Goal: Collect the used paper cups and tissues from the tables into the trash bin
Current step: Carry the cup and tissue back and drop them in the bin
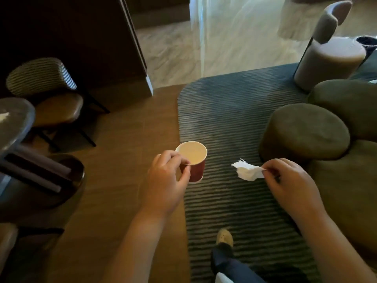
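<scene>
Paper cup [193,164] in my grip feels matt; tissue [247,172] crumpled (soft paper); ribbed woven rug [224,111] centre frame.

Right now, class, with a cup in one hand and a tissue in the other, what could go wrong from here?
1. The left hand grips the cup only near its rim; it might tilt or slip, and whether it is empty cannot be told.
2. The right hand pinches just an edge of the tissue, which could drop onto the rug.
3. The poufs stand close on the right; with both hands full, a stumble would be hard to catch.
</scene>
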{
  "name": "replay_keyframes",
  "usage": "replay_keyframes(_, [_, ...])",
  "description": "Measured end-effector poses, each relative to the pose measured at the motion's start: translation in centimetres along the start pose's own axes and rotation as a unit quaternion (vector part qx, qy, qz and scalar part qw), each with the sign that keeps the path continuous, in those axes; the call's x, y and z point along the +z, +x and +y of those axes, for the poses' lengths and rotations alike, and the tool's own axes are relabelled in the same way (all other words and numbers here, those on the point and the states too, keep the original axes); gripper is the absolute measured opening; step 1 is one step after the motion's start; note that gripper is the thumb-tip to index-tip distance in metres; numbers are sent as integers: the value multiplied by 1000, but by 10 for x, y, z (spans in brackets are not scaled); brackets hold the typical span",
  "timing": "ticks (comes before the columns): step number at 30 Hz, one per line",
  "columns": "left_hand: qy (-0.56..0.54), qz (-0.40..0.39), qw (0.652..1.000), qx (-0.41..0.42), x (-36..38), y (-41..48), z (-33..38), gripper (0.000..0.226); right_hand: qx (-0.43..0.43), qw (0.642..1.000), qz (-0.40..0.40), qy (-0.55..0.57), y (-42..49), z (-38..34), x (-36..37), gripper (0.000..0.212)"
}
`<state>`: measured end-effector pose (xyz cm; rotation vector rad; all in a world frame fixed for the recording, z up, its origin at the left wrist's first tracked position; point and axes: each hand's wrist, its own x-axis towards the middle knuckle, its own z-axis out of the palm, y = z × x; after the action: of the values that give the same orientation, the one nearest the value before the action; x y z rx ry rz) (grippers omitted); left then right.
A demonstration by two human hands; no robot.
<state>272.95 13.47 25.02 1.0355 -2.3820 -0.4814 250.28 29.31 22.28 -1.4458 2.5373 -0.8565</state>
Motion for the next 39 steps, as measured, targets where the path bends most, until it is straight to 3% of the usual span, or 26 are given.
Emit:
replay_keyframes(5, [10, 2, 998, 62, 34, 142, 22, 11, -2, 997, 80, -4, 128, 38, -27, 7])
replay_keyframes(13, [-10, -23, 997, 66, 104, 304, 12, 11, -7, 997, 74, -14, 292, 78, -6, 7])
replay_keyframes(21, [-56, -36, 996, 64, 184, 527, -22, 12, 26, 998, 49, -28, 502, 128, 16, 8])
replay_keyframes(27, [-68, -63, 991, 97, 243, 694, -12, 11, 28, 993, 116, -24, 643, 166, 15, 7])
replay_keyframes(39, [-81, -97, 980, 153, 389, 949, 70, 13, 115, 970, 198, -82, 853, 337, -24, 8])
